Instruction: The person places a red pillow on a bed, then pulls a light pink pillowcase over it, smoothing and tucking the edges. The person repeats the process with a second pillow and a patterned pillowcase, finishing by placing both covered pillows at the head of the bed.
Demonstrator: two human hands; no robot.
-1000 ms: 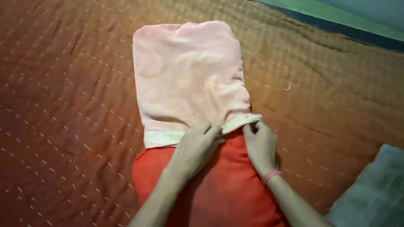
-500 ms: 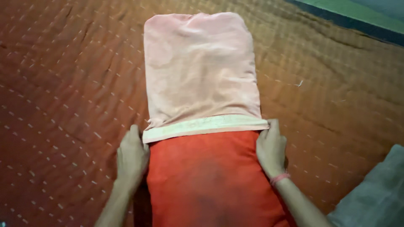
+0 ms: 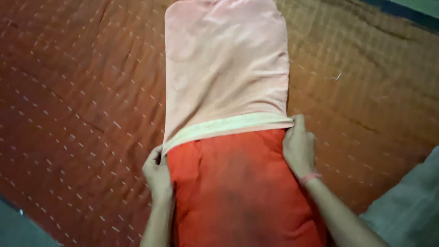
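Observation:
An orange-red pillow [image 3: 242,187] lies on a quilted bedspread, its far part inside a pale pink pillowcase [image 3: 226,68] with a cream hem band [image 3: 228,126]. My left hand [image 3: 157,176] pinches the hem at the pillow's left corner. Gripping the hem at the right corner is my right hand [image 3: 298,148], which has a pink band on its wrist. The hem runs slanted across the pillow, lower on the left.
The rust-brown quilted bedspread [image 3: 77,110] with white stitch marks spreads all around. A grey-green cloth [image 3: 407,210] lies at the lower right. A dark edge and green strip [image 3: 411,9] run along the top right corner.
My left hand moved from the hem's middle to its left corner. Both hands now hold the hem corners, and the pillowcase sits farther up in view.

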